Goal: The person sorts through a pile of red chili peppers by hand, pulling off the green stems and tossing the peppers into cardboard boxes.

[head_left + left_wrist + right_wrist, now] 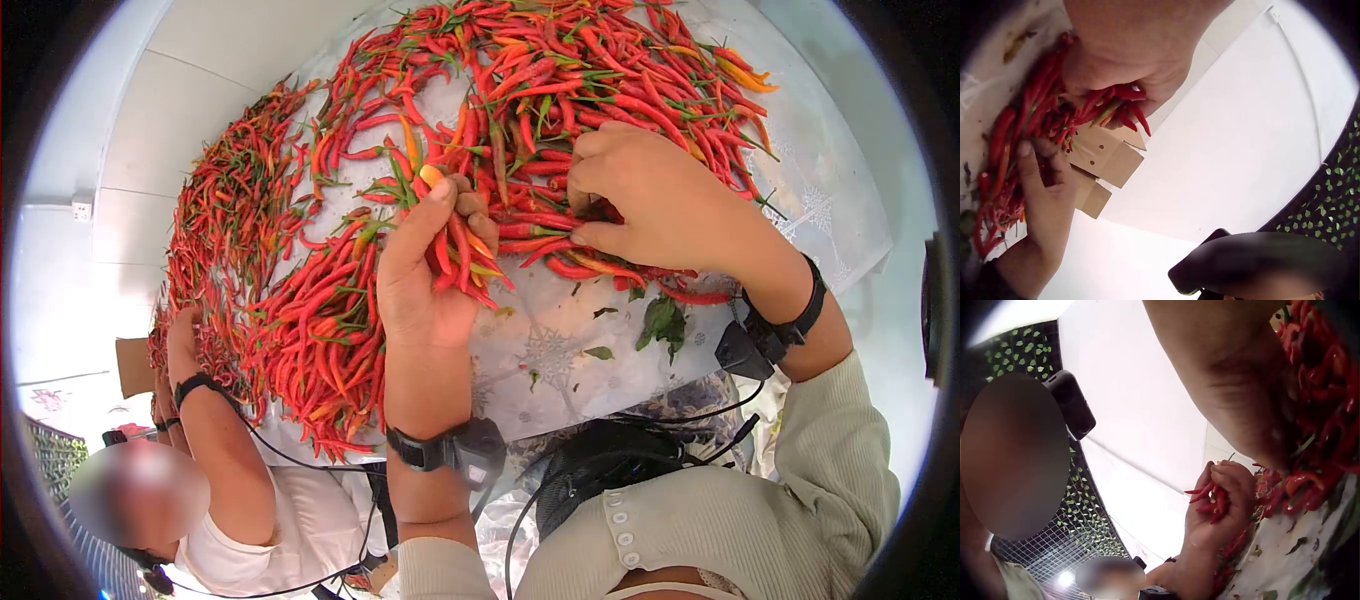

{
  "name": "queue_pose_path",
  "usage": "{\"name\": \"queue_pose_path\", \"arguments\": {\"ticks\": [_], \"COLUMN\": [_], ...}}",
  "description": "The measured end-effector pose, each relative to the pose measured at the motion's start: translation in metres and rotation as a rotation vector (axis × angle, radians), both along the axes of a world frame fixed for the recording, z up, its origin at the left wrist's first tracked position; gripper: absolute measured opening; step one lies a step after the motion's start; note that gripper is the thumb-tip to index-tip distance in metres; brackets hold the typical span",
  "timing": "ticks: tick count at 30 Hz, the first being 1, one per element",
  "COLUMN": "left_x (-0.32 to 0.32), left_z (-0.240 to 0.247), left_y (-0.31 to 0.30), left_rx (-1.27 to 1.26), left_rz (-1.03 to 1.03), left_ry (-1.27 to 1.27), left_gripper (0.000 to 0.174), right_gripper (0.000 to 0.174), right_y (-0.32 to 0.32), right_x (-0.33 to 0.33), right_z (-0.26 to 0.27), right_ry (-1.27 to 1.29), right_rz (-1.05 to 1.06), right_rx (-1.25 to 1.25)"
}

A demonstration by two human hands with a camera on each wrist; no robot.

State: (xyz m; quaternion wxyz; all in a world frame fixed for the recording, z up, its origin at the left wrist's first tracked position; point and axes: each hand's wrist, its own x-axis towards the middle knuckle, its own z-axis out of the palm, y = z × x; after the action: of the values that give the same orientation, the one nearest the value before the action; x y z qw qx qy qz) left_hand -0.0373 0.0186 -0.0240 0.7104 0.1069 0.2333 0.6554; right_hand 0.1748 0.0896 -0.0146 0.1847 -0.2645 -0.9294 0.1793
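My left hand (422, 265) holds a small bunch of red chili peppers (462, 250), its thumb pressed over them near the stems and the tips jutting out past the palm. The same bunch (1129, 109) juts from the fingers in the left wrist view. Bent fingers of my right hand (665, 200) reach into the near edge of a big heap of red chilies (630, 60), thumb low against the peppers. Its fingertips are partly hidden, and I cannot tell whether they pinch a pepper. Beside my left hand lies a pile of chilies (320, 340) with stems together.
More chilies (235, 190) spread along the table's left side, where another person's arm (225, 440) reaches in. Torn green leaves (662, 325) lie on the patterned white tablecloth (550, 350). A cardboard box (1107, 156) stands beyond the table. Black cables (690, 420) run below its near edge.
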Motion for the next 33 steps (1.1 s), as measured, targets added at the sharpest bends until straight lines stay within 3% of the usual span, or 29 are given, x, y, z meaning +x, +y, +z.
{"name": "queue_pose_path", "arguments": {"ticks": [6, 12, 15, 18, 21, 24, 28, 30, 33], "left_x": [0.002, 0.001, 0.001, 0.000, -0.001, 0.003, 0.007, 0.005, 0.008], "left_z": [0.001, 0.003, 0.004, 0.003, 0.002, 0.002, 0.003, 0.003, 0.005], "left_y": [0.001, 0.001, 0.001, -0.001, -0.001, -0.002, -0.004, -0.004, -0.005], "left_rx": [0.003, 0.033, 0.027, -0.033, -0.067, -0.030, 0.030, 0.027, 0.002], "left_rz": [0.000, -0.030, -0.026, 0.020, 0.025, -0.005, -0.070, -0.078, -0.057], "left_ry": [-0.008, -0.037, -0.018, 0.194, 0.320, 0.264, 0.162, 0.169, 0.252], "left_gripper": [0.019, 0.018, 0.018, 0.017, 0.018, 0.021, 0.025, 0.024, 0.022], "right_gripper": [0.021, 0.020, 0.017, 0.016, 0.016, 0.017, 0.017, 0.017, 0.017], "right_y": [-0.006, -0.005, 0.002, 0.003, 0.001, 0.000, 0.000, 0.002, 0.001], "right_x": [-0.001, -0.003, -0.004, -0.006, -0.012, -0.015, -0.015, -0.015, -0.016], "right_z": [-0.001, 0.003, -0.003, 0.002, 0.004, 0.002, 0.001, 0.002, 0.002], "right_ry": [-0.036, -0.144, 0.112, 0.362, 0.545, 0.555, 0.503, 0.496, 0.487], "right_rz": [-0.054, -0.073, -0.146, -0.193, -0.078, 0.011, -0.035, -0.045, -0.023], "right_rx": [0.157, 0.090, 0.163, -0.010, -0.142, -0.025, -0.005, 0.111, 0.083]}}
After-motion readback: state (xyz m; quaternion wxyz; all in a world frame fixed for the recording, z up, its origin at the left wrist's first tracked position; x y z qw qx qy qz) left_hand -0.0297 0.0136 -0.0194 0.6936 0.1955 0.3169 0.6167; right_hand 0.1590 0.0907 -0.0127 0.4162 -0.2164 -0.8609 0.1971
